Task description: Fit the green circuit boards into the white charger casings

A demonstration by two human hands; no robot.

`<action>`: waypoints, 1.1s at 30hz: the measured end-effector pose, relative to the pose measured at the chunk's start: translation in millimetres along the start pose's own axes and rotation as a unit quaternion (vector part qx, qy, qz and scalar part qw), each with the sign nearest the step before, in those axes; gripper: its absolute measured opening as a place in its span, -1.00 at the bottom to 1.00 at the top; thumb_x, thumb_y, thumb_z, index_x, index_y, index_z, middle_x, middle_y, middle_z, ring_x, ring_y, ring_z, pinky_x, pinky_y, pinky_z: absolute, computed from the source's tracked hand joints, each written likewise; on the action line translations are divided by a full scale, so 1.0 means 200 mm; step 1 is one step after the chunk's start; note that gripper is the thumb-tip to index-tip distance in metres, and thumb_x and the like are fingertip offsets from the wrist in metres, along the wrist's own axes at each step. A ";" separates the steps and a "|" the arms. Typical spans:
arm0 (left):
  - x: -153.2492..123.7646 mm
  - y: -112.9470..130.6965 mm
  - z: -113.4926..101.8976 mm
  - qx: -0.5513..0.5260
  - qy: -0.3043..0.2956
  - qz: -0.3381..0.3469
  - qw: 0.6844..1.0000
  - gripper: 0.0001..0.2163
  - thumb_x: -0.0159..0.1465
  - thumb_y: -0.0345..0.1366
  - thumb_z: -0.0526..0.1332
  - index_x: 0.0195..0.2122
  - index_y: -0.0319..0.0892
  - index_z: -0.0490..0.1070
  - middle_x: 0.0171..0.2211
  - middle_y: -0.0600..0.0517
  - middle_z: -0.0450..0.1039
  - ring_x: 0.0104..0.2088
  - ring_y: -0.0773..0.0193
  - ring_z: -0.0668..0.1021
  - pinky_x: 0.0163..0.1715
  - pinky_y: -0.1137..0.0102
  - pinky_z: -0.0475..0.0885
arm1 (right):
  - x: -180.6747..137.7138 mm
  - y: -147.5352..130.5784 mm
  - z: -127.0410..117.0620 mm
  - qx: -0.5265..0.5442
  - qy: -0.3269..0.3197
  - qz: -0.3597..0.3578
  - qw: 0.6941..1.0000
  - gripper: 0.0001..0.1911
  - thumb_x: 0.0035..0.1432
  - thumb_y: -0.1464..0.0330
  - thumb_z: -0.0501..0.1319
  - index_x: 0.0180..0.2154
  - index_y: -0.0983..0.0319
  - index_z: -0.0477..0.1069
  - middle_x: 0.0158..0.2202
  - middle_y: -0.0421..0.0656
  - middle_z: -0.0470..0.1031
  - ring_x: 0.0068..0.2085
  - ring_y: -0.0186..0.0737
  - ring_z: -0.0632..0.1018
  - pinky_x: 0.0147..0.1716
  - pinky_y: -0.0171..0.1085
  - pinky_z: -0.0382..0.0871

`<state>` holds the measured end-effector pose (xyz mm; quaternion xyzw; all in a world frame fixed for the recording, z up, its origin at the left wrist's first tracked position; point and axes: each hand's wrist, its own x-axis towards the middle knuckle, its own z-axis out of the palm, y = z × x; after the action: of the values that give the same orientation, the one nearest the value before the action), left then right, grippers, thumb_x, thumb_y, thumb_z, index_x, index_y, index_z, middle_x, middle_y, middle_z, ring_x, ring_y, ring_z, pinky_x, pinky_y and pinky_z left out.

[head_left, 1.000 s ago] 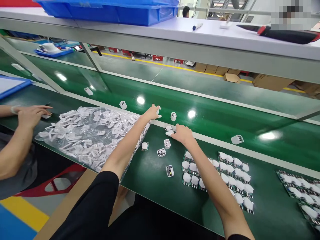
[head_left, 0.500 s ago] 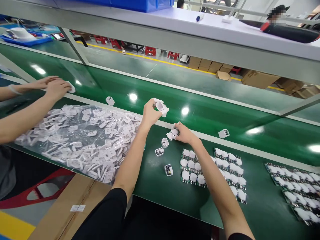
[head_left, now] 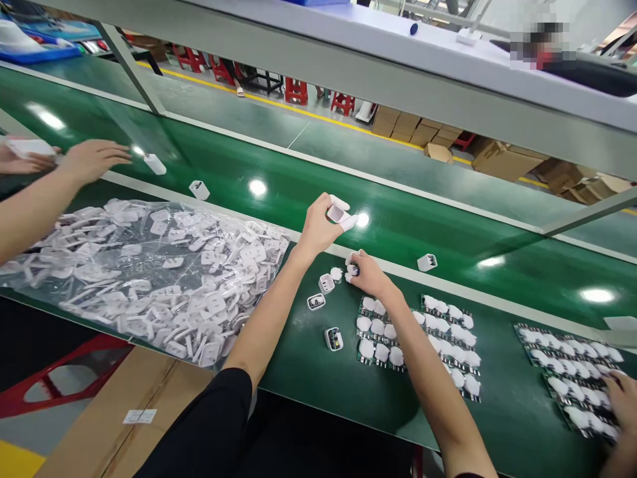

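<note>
My left hand [head_left: 322, 227], with white covers on its fingertips, pinches a hollow white charger housing [head_left: 337, 213] above the edge of the green belt. My right hand [head_left: 369, 273] is closed on a small circuit board [head_left: 353, 269], mostly hidden by the fingers. Just left of it a single white-topped board [head_left: 336, 273] lies on the bench. Near that are a white housing [head_left: 326, 284], a second housing [head_left: 316, 302] and a third one with parts inside [head_left: 334, 339]. Rows of white-topped circuit boards [head_left: 381, 330] lie under my right forearm.
A plastic bag of white covers [head_left: 213, 292] spreads over the bench at left. Housings [head_left: 426, 263] sit on the green belt [head_left: 279, 206]. Co-workers' hands [head_left: 94, 159] show at left, and another hand [head_left: 622, 398] touches boards at right. A shelf [head_left: 348, 60] crosses overhead.
In the picture my left hand and its housing have shifted right. One white-topped board now lies apart from my right hand. A co-worker's hand has appeared at right; another housing shows on the belt at left.
</note>
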<state>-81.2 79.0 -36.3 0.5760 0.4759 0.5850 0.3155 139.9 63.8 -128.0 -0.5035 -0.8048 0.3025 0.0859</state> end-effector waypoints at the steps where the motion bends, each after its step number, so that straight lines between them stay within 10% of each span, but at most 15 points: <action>1: 0.00 0.00 0.00 -0.005 -0.004 -0.002 1.000 -0.64 0.17 -0.08 0.63 -0.15 -0.10 0.59 -0.24 0.05 0.51 -0.26 0.21 0.57 -0.15 0.26 0.51 | -0.02 0.01 -0.02 0.024 0.012 0.001 1.000 -0.63 0.39 0.14 0.46 0.05 0.22 0.55 0.00 -0.10 0.61 -0.03 -0.09 0.63 0.07 0.00 0.61; 7: -0.02 0.01 0.05 -0.008 -0.075 -0.023 0.997 -0.73 0.26 -0.15 0.57 -0.14 -0.11 0.60 -0.18 0.00 0.51 -0.24 0.19 0.57 -0.12 0.24 0.49 | -0.18 0.07 -0.12 0.236 0.100 -0.010 0.966 -0.35 0.15 0.11 0.46 0.22 0.19 0.48 -0.09 -0.10 0.63 -0.10 -0.11 0.62 0.04 -0.05 0.58; 15: -0.11 0.08 0.13 -0.064 -0.189 -0.128 0.971 -0.41 0.12 -0.23 0.69 -0.06 -0.04 0.29 -0.20 0.09 0.51 -0.28 0.27 0.52 -0.17 0.34 0.45 | -0.28 -0.04 -0.30 0.453 0.194 -0.038 0.869 -0.40 0.45 -0.09 0.01 0.16 0.13 0.54 -0.23 -0.16 0.41 -0.36 -0.19 0.34 -0.38 -0.16 0.39; 25: -0.18 0.28 0.12 -0.061 -0.349 -0.098 0.930 -0.45 0.19 -0.20 0.65 -0.08 -0.05 0.26 -0.16 0.07 0.45 -0.28 0.29 0.44 -0.27 0.35 0.39 | -0.43 -0.12 -0.46 0.506 0.214 -0.060 0.834 -0.46 0.18 -0.06 0.60 0.06 0.02 0.59 -0.23 -0.26 0.41 -0.36 -0.34 0.35 -0.35 -0.24 0.39; 33: -0.15 0.14 0.22 -0.213 -0.169 -0.068 0.960 -0.32 0.18 -0.19 0.63 -0.02 0.04 0.06 -0.22 0.21 0.37 -0.31 0.36 0.45 -0.23 0.37 0.37 | -0.52 -0.04 -0.59 0.413 0.350 -0.112 0.833 -0.62 0.33 0.06 0.54 0.12 -0.05 0.70 0.04 -0.13 0.69 -0.05 -0.14 0.69 0.03 -0.05 0.72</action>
<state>-28.6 50.5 -27.2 0.5523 0.3178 0.5440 0.5459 234.2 19.0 -11.8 -0.4001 -0.5719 0.3989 0.5948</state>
